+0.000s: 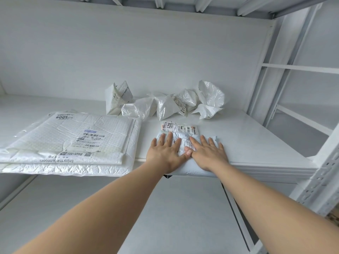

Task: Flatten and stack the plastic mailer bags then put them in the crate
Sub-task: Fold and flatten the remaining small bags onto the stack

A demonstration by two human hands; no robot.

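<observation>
Pressing a mailer bag (180,127) flat at the shelf (247,143) lip
Right of the flattened stack (69,136), left hand (165,151) and right hand (207,153) lie spread on the mailer bag overhanging the shelf; uneven pressure could slide it off.

Two flat hands, the left hand (166,151) and the right hand (207,153), cover the middle of a white mailer bag (189,166). They hide most of its face and the lower edge of its label (180,126), whose fine print is too small to read. At left, the stack of flattened mailers (73,136) runs out past the picture's edge. The crumpled bags (170,105) at the back of the shelf (247,143) overlap — their number cannot be told. Both forearms are cut off by the bottom edge. A brown patch (333,218) at the right edge shows too little to identify.
</observation>
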